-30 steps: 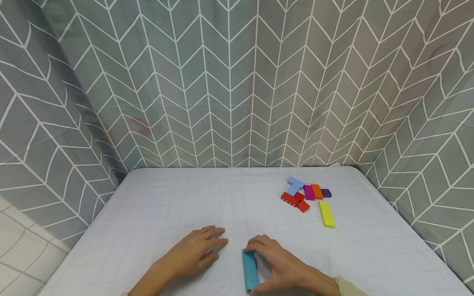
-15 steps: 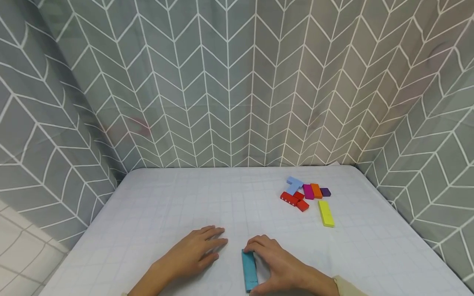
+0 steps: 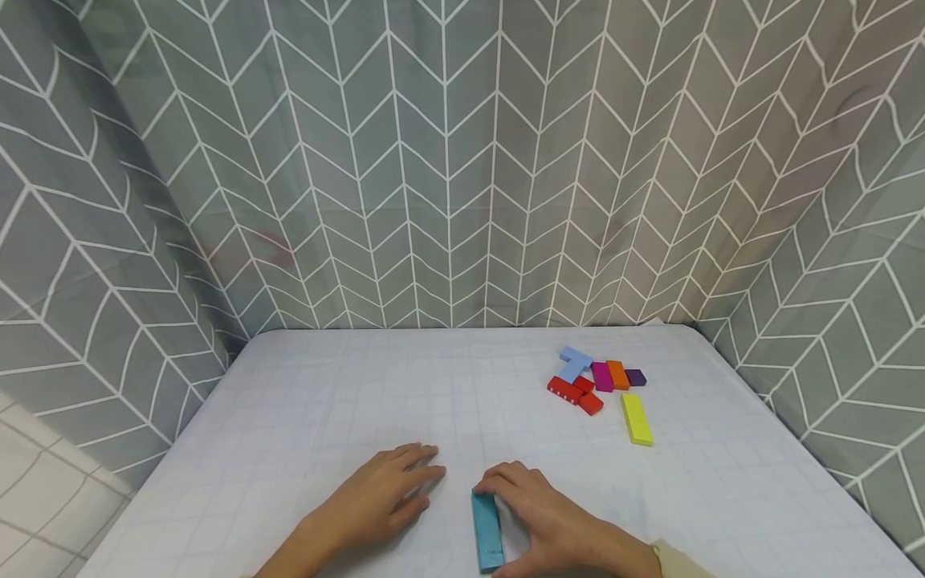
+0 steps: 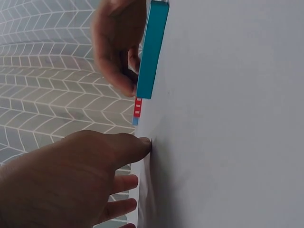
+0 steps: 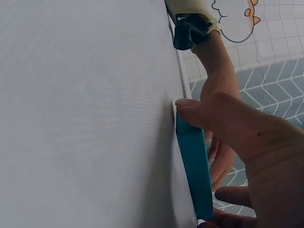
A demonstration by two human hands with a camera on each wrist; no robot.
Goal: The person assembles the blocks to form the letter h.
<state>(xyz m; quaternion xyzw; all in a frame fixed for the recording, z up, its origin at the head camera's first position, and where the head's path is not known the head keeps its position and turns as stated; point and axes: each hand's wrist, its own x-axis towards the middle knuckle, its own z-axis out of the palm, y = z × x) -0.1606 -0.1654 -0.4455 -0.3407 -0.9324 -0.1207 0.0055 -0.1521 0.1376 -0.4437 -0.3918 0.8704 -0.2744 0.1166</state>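
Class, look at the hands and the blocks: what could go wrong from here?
1. The right hand holds the teal block only by its two ends, so the block might twist or slip if lifted.
2. The left hand lies open, apart from that block, so it may not steady it in time.
3. The red block and blue piece sit crowded together; reaching in there could knock one out of place.
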